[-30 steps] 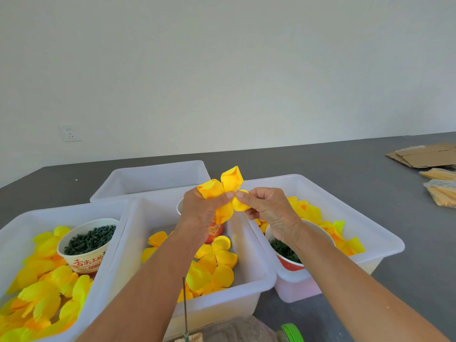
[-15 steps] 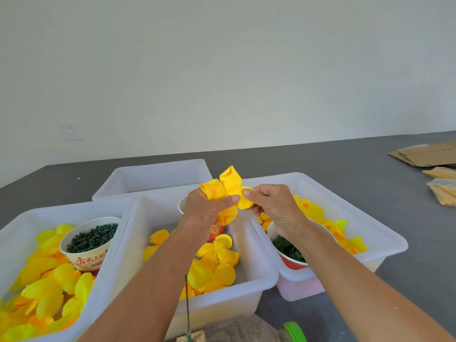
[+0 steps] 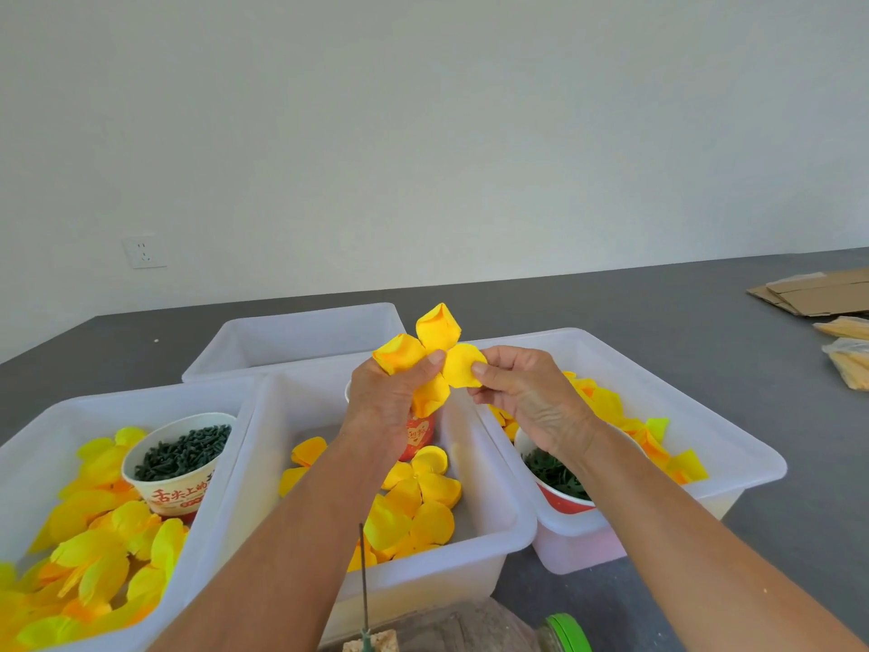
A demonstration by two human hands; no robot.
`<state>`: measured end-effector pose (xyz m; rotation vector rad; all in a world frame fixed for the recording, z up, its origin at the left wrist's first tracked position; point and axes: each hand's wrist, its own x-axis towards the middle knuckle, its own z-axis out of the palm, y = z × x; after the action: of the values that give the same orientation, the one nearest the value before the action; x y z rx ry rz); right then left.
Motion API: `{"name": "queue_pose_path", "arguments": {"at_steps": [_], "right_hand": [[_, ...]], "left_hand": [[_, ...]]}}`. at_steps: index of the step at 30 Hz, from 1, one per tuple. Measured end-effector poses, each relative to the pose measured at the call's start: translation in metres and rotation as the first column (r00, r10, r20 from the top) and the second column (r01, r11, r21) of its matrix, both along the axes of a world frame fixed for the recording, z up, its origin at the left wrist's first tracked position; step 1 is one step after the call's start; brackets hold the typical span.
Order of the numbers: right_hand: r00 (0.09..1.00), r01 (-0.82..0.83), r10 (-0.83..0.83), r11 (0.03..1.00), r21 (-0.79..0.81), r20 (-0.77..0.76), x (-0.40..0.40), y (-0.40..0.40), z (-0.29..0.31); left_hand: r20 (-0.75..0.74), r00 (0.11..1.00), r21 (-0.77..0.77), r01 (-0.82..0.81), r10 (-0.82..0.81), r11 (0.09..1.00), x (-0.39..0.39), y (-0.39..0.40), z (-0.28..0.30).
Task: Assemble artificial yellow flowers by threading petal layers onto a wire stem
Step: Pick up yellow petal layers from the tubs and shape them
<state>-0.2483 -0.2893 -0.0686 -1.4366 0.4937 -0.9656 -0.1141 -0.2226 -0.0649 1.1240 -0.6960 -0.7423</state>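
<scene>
A yellow petal layer [image 3: 437,336] with several petals is held up above the middle white bin [image 3: 301,397]. My left hand [image 3: 390,397] grips it at its centre, thumb on top. My right hand [image 3: 522,392] pinches its right petal between thumb and forefinger. A thin dark wire stem [image 3: 363,581] stands upright at the bottom centre, stuck in a small block, apart from both hands. Loose yellow petal layers [image 3: 418,501] lie in the middle bin.
A left bin [image 3: 47,425] holds yellow petals and a paper cup of dark green pieces [image 3: 183,451]. A right bin [image 3: 705,416] holds petals and a red cup of green parts [image 3: 555,477]. An empty bin [image 3: 291,336] stands behind. Cardboard [image 3: 818,291] lies far right. A green-lidded jar [image 3: 562,635] sits at the bottom.
Both hands have kept the petal layer raised in about the same place. My right hand's fingers have shifted on the right petal, spreading it outward.
</scene>
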Motion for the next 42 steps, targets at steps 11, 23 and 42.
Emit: {"name": "queue_pose_path", "arguments": {"at_steps": [11,23,42], "right_hand": [[0.969,0.23,-0.24,0.961,-0.15,-0.053,0.0,-0.003,-0.004],[1.0,0.01,-0.011,0.999,-0.038,-0.003,0.0,-0.001,-0.003],[0.979,0.204,-0.206,0.971,-0.12,0.001,0.001,-0.002,-0.004]], "left_hand": [[0.13,0.99,0.126,-0.068,0.052,0.99,0.001,0.002,-0.001],[0.367,0.9,0.083,-0.282,0.234,0.956,0.003,0.004,0.001],[0.856,0.498,-0.055,-0.185,0.142,0.981,-0.013,0.007,-0.006]]}}
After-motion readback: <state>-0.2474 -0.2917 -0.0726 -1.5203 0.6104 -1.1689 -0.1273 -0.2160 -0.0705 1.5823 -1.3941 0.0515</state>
